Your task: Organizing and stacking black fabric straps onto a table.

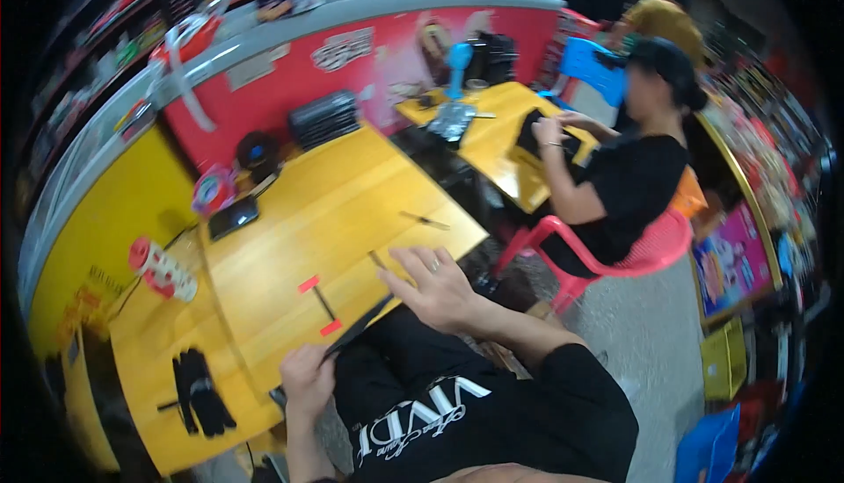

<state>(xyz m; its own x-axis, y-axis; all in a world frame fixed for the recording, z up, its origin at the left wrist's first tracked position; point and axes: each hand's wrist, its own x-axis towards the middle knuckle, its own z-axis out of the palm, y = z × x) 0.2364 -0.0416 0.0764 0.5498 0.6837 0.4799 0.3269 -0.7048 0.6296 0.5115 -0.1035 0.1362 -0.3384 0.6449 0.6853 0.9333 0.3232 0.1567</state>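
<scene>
A narrow black strip (362, 324) runs slantwise along the near edge of the yellow wooden table (290, 219), just above my lap. My left hand (308, 379) is closed on its lower left end. Over the strip's upper right end is my right hand (437, 291), fingers stretched out and a ring on one of them; whether it touches the strip is hard to tell. A short black line with a red piece (331, 327) at each end lies on the tabletop beyond. To the left rests a bundle of black strips (202, 392), bound around the middle.
Thin dark pieces (425, 219) lie on the table's right part. A phone (234, 217), a red-and-white cup (163, 269) and a stack of black packs (323, 119) stand further off. At right, a person in black (637, 167) sits on a pink chair (629, 254), handling black material at another table.
</scene>
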